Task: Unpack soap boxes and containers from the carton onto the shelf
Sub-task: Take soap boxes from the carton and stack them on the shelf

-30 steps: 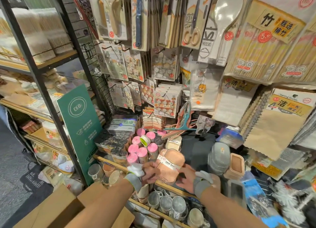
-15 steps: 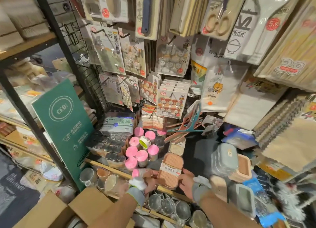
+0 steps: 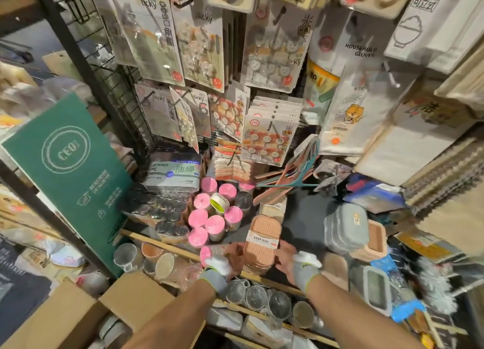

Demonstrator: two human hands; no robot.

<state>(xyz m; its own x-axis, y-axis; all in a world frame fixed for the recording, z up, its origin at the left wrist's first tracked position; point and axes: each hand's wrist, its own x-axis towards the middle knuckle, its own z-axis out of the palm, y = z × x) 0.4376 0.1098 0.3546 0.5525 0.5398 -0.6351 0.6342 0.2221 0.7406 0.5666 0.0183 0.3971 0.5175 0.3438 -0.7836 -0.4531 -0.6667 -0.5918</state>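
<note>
Centrally, my left hand (image 3: pixel 234 253) and right hand (image 3: pixel 284 257) clasp the upright stack of soap boxes (image 3: pixel 263 240) from either side at the front edge of the shelf (image 3: pixel 303 212). Pink-lidded containers (image 3: pixel 214 224) stand just left of it. Lower left, I see the open carton (image 3: pixel 125 296).

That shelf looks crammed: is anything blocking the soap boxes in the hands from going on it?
The left hand and right hand hold the soap boxes at the front of the shelf. A beige box sits just behind; bare space lies right of it.
</note>
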